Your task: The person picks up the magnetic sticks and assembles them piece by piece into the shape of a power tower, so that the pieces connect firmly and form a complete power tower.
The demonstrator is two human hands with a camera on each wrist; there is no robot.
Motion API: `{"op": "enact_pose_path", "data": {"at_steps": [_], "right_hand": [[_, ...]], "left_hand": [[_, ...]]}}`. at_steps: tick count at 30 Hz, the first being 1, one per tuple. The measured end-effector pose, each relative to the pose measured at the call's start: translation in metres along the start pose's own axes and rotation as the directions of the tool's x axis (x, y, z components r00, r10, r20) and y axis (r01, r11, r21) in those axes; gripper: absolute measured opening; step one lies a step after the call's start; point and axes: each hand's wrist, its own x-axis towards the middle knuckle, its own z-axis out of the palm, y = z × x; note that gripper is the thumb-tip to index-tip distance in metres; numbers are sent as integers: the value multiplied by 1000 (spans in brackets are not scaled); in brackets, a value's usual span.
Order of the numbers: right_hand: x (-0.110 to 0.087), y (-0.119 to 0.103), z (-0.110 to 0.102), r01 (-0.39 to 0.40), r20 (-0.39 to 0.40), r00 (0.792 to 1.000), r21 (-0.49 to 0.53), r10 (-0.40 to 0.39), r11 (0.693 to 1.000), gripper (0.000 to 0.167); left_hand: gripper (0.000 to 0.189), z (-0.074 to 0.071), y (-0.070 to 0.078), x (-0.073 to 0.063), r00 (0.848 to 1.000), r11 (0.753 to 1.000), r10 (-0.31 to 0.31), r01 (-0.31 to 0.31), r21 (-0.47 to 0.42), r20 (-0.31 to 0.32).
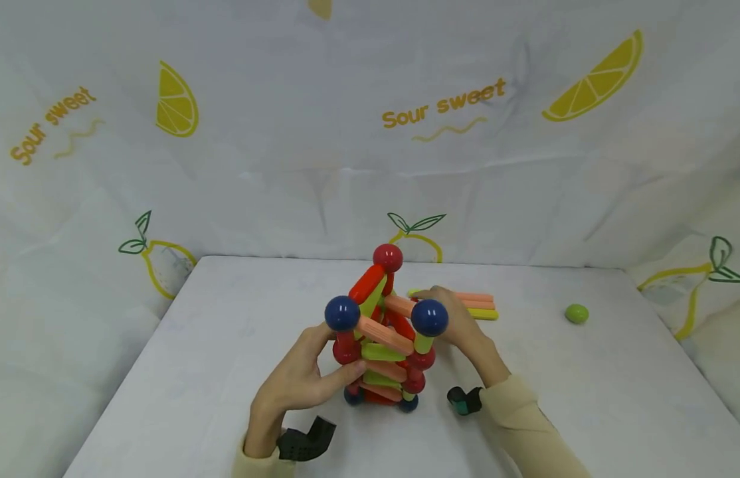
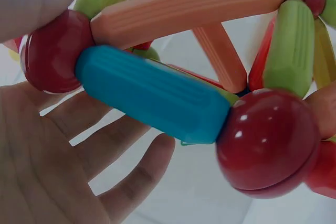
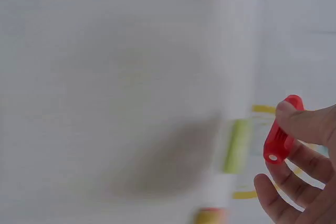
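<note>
A tower of magnetic rods and balls (image 1: 384, 336) stands on the table, with red and dark blue balls joined by red, salmon and lime rods. My left hand (image 1: 304, 372) grips its left side, thumb in front beside a red ball (image 2: 59, 51) and fingers behind. In the left wrist view a blue rod (image 2: 152, 95) runs between two red balls, above my spread fingers. Behind the tower's right side is my right hand (image 1: 456, 318). It pinches a red magnetic rod (image 3: 281, 135) between thumb and fingers, apart from the tower in the right wrist view.
Loose salmon and yellow rods (image 1: 480, 314) lie on the table behind my right hand. A lime green ball (image 1: 576, 313) sits farther right. The white table (image 1: 226, 318) meets a lemon-printed cloth (image 1: 286, 166) at its back edge.
</note>
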Motion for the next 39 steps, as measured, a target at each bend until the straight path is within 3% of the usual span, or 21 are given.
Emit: {"op": "enact_pose_path", "data": {"at_steps": [2, 3, 6, 8, 11, 15, 19, 23, 27, 35, 39], "right_hand": [[1, -15, -19, 96, -114, 989, 37, -91, 995, 39], [0, -24, -30, 142, -185, 974, 48, -131, 989, 38], [-8, -59, -65, 251, -384, 907, 159, -174, 955, 38], [-20, -84, -87, 334, -458, 862, 195, -215, 922, 41], [-40, -116, -107, 472, -472, 814, 199, -338, 859, 44], [-61, -143, -114, 585, -360, 781, 133, -510, 800, 44], [-70, -152, -110, 598, -247, 791, 119, -559, 793, 42], [-72, -152, -107, 594, -197, 799, 112, -568, 797, 41], [-74, -151, -103, 598, -158, 795, 37, -586, 801, 36], [-80, -153, -94, 576, -182, 784, -147, -594, 804, 35], [-79, -156, -88, 543, -185, 797, -196, -575, 817, 36]], "left_hand": [[52, 0, 1, 1, 1000, 1000, -18, 18, 9, -14], [52, 1, 1, 1, 999, 1000, -27, 27, 11, -19], [50, 2, 2, 2, 999, 999, -45, 46, 20, -25], [49, 3, 2, 2, 999, 999, -49, 49, 23, -25], [49, 3, 3, 2, 999, 999, -46, 46, 26, -28], [54, 3, 2, 3, 999, 1000, -31, 31, -2, -22], [60, 3, 1, 4, 1000, 1000, -9, 9, -29, -7], [61, 4, 0, 4, 1000, 1000, 15, -15, -25, 2], [62, 4, -1, 4, 1000, 999, 31, -30, -25, 5], [55, 5, 2, 4, 1000, 1000, 15, -15, -11, -2], [62, 5, 2, 3, 1000, 1000, 11, -11, -18, -6]]}}
